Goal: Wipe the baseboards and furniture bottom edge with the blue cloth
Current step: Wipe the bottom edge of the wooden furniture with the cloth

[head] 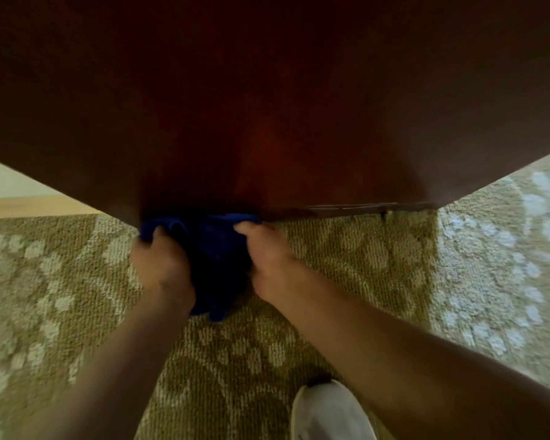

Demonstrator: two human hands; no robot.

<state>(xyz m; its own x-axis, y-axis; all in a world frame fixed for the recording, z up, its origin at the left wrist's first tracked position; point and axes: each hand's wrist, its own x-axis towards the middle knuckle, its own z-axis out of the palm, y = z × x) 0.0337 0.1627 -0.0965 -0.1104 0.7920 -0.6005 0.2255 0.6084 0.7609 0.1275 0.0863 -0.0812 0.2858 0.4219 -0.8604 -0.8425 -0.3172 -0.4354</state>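
Note:
A dark reddish-brown wooden piece of furniture (267, 106) fills the upper half of the view, its bottom edge just above the carpet. The blue cloth (213, 249) is bunched against that bottom edge at its left corner, and part of it hangs down onto the carpet. My left hand (161, 265) grips the cloth's left side. My right hand (267, 258) grips its right side, thumb up by the furniture edge. Both hands hold the cloth stretched between them.
Patterned beige and pale carpet (362, 265) covers the floor. A light wooden baseboard (29, 206) and pale wall show at the far left. My white shoe (327, 411) stands on the carpet at the bottom. A scratched strip runs along the furniture's lower right edge (356, 206).

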